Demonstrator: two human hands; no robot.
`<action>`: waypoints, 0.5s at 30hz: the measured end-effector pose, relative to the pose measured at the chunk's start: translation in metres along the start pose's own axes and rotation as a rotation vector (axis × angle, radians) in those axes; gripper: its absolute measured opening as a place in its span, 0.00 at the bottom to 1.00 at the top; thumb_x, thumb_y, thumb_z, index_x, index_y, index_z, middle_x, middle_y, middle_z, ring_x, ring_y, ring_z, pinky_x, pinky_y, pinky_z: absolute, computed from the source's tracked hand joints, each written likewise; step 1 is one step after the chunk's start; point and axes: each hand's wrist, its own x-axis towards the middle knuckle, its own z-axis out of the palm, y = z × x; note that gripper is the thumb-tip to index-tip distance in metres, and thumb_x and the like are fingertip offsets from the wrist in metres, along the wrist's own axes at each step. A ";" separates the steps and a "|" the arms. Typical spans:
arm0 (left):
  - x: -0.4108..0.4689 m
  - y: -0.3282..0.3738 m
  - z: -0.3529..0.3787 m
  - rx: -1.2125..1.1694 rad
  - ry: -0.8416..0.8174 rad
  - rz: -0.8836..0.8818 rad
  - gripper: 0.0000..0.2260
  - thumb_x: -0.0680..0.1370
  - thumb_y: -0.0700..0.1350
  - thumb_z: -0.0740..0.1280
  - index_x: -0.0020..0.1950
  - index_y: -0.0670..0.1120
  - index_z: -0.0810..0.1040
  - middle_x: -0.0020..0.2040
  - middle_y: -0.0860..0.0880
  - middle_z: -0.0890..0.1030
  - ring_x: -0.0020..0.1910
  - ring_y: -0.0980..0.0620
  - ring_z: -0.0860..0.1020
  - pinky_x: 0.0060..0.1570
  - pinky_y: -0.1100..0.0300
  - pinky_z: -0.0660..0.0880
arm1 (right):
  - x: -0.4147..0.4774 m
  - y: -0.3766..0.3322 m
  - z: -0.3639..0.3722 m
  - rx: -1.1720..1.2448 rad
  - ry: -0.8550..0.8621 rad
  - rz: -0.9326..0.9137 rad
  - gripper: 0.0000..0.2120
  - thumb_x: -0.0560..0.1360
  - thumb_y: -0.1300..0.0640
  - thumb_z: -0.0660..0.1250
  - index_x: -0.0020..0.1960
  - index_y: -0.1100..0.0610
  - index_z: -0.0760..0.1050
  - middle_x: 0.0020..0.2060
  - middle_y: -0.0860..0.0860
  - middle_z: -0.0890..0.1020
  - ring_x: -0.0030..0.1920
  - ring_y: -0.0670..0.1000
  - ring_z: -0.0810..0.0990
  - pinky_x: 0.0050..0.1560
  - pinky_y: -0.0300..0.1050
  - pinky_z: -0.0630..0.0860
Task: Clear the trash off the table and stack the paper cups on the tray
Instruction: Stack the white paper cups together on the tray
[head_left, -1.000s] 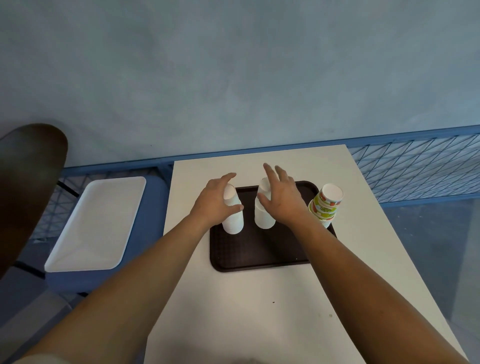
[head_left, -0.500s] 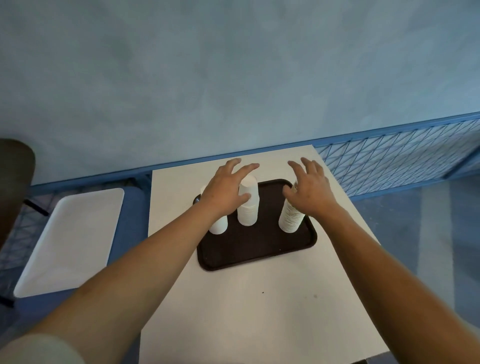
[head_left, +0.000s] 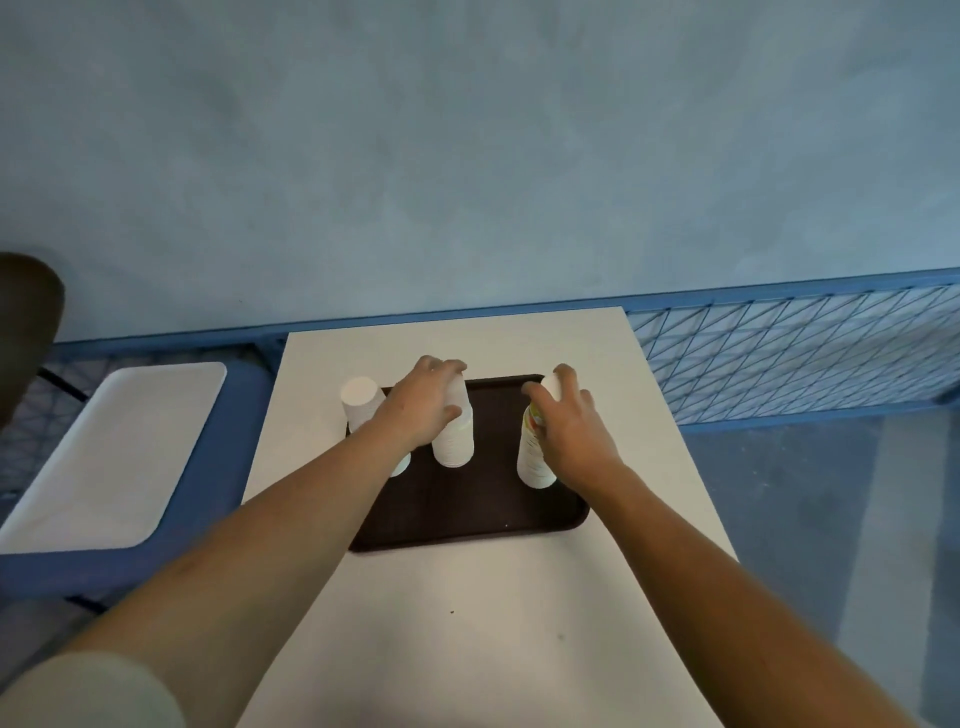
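Cups likely light, crushable: left hand (head_left: 423, 402) grips middle cup stack (head_left: 454, 441), right hand (head_left: 571, 421) grips right cup stack (head_left: 532, 462); squeeze sides gently.

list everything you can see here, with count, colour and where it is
table: 1, off-white, centre, against the wall
brown tray: 1, dark brown, on the table
left stack: 1 stack of upturned cups, white, tray's left edge
middle stack: 1, white, on the brown tray
right stack: 1, white with some colour print near the top, tray's right side
white tray: 1, white, on the blue frame left of the table
mesh railing: 1, blue, behind and right
wall: blue-grey, background
dark rounded object: 1, brown, far left, unclear what
left hand: grips the middle stack
right hand: grips the right stack
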 end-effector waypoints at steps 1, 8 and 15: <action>0.000 0.002 0.004 -0.025 0.029 -0.022 0.25 0.81 0.43 0.70 0.78 0.54 0.68 0.74 0.46 0.69 0.67 0.42 0.76 0.64 0.50 0.75 | 0.003 0.005 -0.001 0.003 0.000 -0.019 0.36 0.71 0.63 0.77 0.70 0.42 0.63 0.73 0.54 0.58 0.63 0.62 0.72 0.53 0.60 0.83; 0.001 0.017 0.023 -0.149 0.094 -0.096 0.23 0.81 0.43 0.69 0.75 0.56 0.71 0.71 0.47 0.71 0.65 0.42 0.77 0.65 0.49 0.75 | 0.029 0.024 -0.006 0.003 -0.003 -0.130 0.32 0.74 0.64 0.73 0.71 0.44 0.64 0.73 0.55 0.58 0.61 0.62 0.73 0.51 0.59 0.83; 0.003 0.027 0.031 -0.151 0.129 -0.115 0.23 0.81 0.42 0.69 0.75 0.55 0.71 0.72 0.47 0.71 0.66 0.43 0.76 0.66 0.50 0.74 | 0.042 0.028 -0.006 0.011 -0.006 -0.183 0.32 0.75 0.64 0.72 0.72 0.46 0.64 0.73 0.56 0.57 0.60 0.62 0.72 0.50 0.57 0.82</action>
